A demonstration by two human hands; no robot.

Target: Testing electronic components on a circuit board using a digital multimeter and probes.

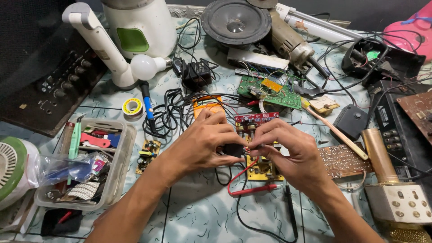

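Two hands are pinching a small black part over circuit boards at the middle of the table.

The left hand is closing thumb and fingers narrowly on the small black component, steadying it, while the right hand is nipping at its wire end with narrowed fingertips, apparently so the joint stays put above the yellow board. A red board is lying just beyond the knuckles. A red probe lead is curling toward the near edge, within reach. A clear plastic tub of tools is sitting toward the left edge, a green board farther back.
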